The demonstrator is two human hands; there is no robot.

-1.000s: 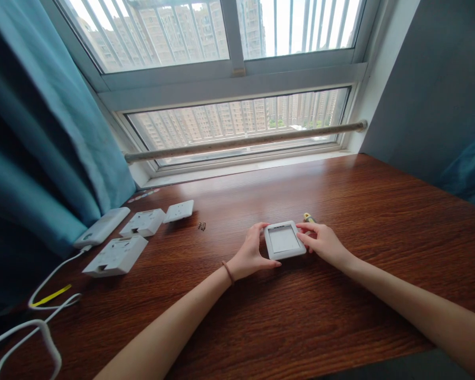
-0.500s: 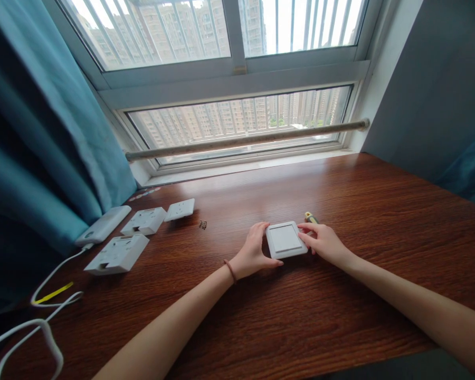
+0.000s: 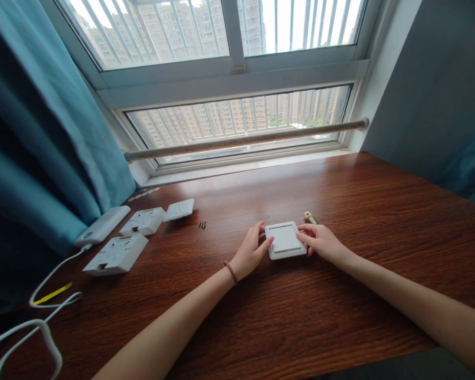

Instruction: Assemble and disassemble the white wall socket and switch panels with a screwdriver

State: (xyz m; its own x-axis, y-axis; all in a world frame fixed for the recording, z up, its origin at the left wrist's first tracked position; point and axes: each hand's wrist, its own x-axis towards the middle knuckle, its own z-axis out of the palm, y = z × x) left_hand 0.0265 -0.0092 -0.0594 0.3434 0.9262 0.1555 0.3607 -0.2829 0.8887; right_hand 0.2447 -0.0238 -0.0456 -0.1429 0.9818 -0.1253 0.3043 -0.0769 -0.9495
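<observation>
A white square wall switch (image 3: 285, 238) with a large rocker plate is held between my two hands, low over the table. My left hand (image 3: 253, 248) grips its left edge, the thumb on the front face and the fingers behind. At the right edge, my right hand (image 3: 320, 243) pinches it with thumb and fingers. Just behind the right hand lies a yellow-and-black handle (image 3: 310, 218), its other end hidden by that hand. Several small brass-coloured screws (image 3: 202, 224) lie to the left of the switch.
At the left of the wooden table (image 3: 229, 311) are a white socket panel (image 3: 179, 209), two white mounting boxes (image 3: 116, 255) and a white power bank (image 3: 103, 226) with a white cable (image 3: 43, 327). A yellow strip (image 3: 52, 294) lies near the cable. Behind are a window and a blue curtain (image 3: 103, 158).
My left thumb has moved from below the switch's lower edge up onto its front left side. The right hand keeps its hold, and the switch has barely shifted.
</observation>
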